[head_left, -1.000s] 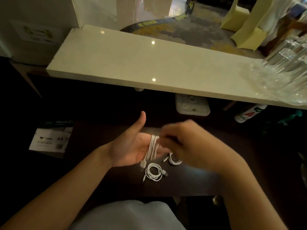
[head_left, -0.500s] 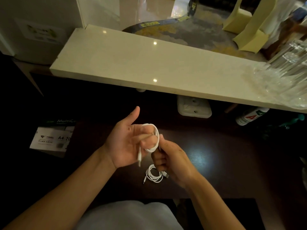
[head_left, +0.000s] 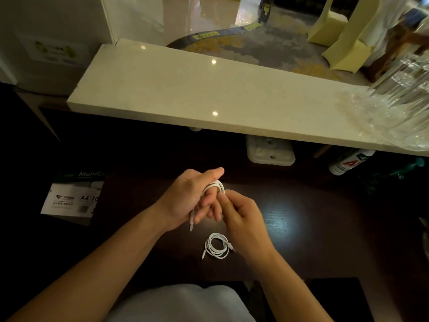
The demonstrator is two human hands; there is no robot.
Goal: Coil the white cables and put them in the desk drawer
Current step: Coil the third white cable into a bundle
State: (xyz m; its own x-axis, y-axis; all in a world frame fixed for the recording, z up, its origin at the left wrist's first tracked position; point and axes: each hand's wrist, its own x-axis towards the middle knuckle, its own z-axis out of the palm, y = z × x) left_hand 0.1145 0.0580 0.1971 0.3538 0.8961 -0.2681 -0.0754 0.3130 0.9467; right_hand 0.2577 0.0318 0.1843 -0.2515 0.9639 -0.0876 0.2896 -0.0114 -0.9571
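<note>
A white cable [head_left: 214,185] is looped around the fingers of my left hand [head_left: 188,196], and its plug end hangs below the palm. My right hand [head_left: 243,219] pinches the same loop from the right, with thumb and fingers on the cable. Both hands hover over the dark desk [head_left: 313,228]. A second white cable [head_left: 217,246] lies coiled on the desk just below my hands, apart from them. No drawer shows in this view.
A pale stone counter [head_left: 185,94] overhangs the back of the desk. Under it sit a white power strip [head_left: 270,152] and a white bottle [head_left: 348,162]. An A4 paper pack [head_left: 74,196] lies at the left. Clear plastic wrap [head_left: 394,108] is at the far right.
My left hand has turned from palm-up to palm-down with the cable loop on its fingers. My right hand slid lower and to the right. The coil on the desk has not moved.
</note>
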